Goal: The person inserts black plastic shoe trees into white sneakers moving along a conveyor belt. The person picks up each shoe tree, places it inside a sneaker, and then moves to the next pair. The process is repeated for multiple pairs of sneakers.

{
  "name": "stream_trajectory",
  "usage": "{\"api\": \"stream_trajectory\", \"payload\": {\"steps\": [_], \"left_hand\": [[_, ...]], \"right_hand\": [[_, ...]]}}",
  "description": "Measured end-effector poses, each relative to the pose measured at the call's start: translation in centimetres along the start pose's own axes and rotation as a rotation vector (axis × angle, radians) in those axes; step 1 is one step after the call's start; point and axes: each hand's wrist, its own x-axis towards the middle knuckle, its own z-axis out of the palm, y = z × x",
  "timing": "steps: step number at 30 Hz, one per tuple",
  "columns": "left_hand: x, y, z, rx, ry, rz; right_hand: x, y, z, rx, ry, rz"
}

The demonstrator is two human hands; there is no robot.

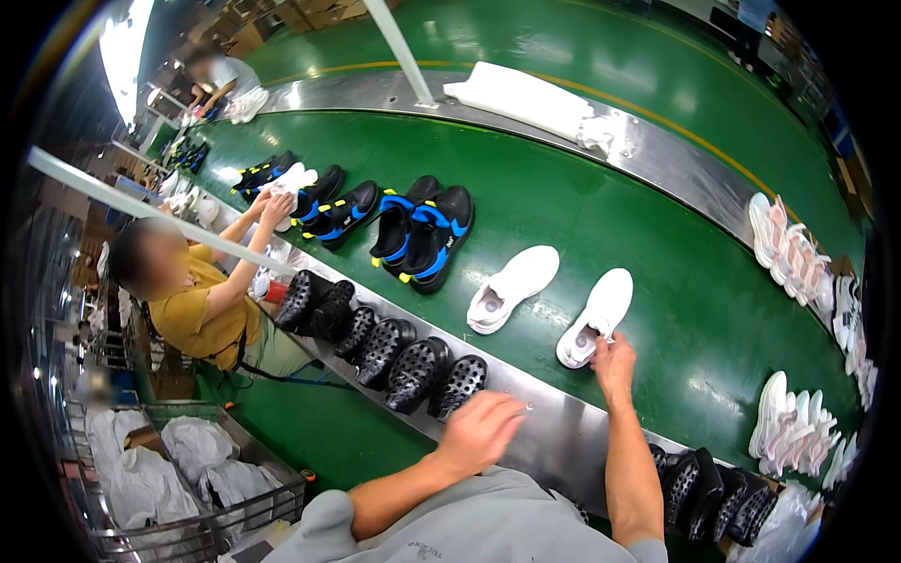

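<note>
On the smooth green work surface (694, 394), two plain white low-cut shoes stand side by side, apart, toes directed away from the wearer: the left white shoe (530, 274) and the right white shoe (605, 302). The right hand (615, 364) grips the right white shoe at the edge of its opening, fingers narrowly pinched. The left hand (481, 432) holds nothing; its fingers are loosely curled, slightly spread, above the brushed metal rail (554, 403). Just beside it, black perforated clogs (418, 372) line the rail. Black-and-blue shoes (452, 230) stand left of the white pair.
</note>
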Motion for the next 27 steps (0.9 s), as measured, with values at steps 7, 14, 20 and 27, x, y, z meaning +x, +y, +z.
{"api": "stream_trajectory", "payload": {"steps": [7,14,20,27], "left_hand": [[-10.1,-7.2,-11.0,0.26,0.471,-0.78],[-13.2,-15.0,-10.0,-0.051,0.471,-0.925],[-12.8,-17.2,-10.2,0.03,0.368,-0.805],[-12.8,-18.2,-10.3,0.033,0.364,-0.693]], "right_hand": [[-7.8,-13.4,-2.5,-0.139,-0.13,-0.216],[-18.1,-22.7,3.3,-0.086,-0.539,-0.916],[-20.9,-23.7,7.7,-0.357,-0.603,-1.014],[-22.0,-23.0,9.3,-0.416,-0.488,-1.067]]}}
